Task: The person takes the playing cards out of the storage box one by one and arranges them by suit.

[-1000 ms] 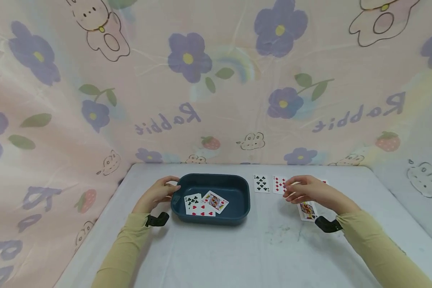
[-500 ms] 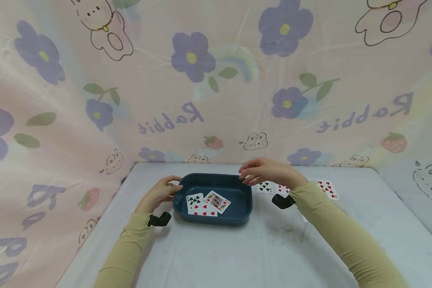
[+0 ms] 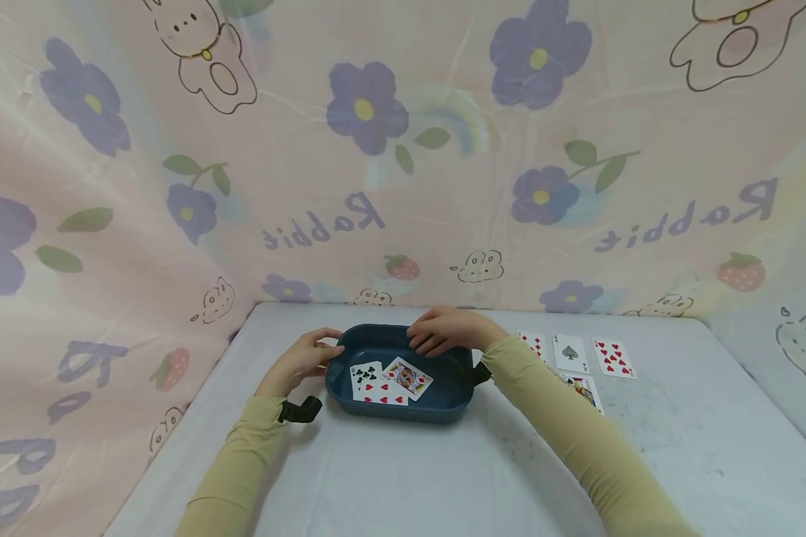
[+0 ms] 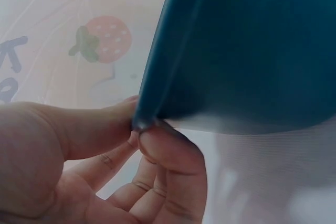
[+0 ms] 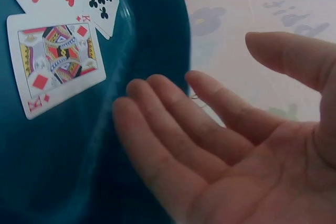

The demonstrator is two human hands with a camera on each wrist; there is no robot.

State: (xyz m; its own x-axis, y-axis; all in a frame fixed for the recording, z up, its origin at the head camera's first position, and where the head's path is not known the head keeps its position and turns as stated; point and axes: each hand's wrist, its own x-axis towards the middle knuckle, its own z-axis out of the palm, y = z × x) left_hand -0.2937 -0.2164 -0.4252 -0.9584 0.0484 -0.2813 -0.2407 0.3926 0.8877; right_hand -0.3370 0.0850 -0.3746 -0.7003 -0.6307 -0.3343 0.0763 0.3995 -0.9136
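Note:
A dark blue tray stands on the white table. My left hand holds its left end; the left wrist view shows thumb and forefinger pinching the rim. Over the tray's far right part hovers my right hand, fingers extended, palm bare in the right wrist view. Three playing cards lie face up in the tray: a king of diamonds, a hearts card and a clubs card. The hearts card partly covers the clubs card.
Right of the tray, face up on the table, lie a diamonds card, an ace of spades, a hearts card and a face card. My right sleeve partly covers some. A printed cloth hangs behind the table.
My right hand has moved left from above the table cards to over the tray. The left hand stays at the tray's rim. The cards in the tray lie as before.

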